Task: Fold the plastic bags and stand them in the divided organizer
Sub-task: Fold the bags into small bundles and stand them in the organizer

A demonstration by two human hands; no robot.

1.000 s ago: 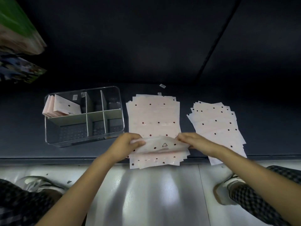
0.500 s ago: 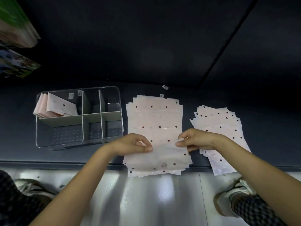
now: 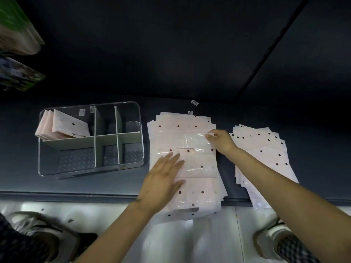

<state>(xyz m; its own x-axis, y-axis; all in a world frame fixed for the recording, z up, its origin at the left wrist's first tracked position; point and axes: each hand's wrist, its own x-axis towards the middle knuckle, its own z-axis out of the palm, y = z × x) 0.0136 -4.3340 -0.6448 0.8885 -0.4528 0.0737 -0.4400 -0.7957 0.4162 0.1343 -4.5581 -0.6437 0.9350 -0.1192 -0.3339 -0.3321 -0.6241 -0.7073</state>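
Folding was well under way on the middle stack [image 3: 185, 168]: where a second before both hands had pinched the near edge of the top bag and lifted it, that edge had now been carried away from the person and laid over, so the folded bag [image 3: 191, 149] lay doubled across the middle of the pile. The left hand [image 3: 161, 179] had let go and come down flat, its grip spread wide with straight fingers pressing the near left part of the fold. The right hand [image 3: 220, 141] kept its grip pinched on the far right corner of the flap, thumb against fingertips, pinning it near the stack's right edge. That looked like the first fold finished, with a crease to be smoothed and probably another fold needed before the bag would stand. The clear organizer [image 3: 139, 130] sat just to the left on the dark bench [image 3: 22, 168], a few folded bags [image 3: 62, 128] leaning in its far left compartment while the other compartments looked unfilled. A second stack [image 3: 266, 149] waited to the right, partly under the right forearm, so plenty of work remained.
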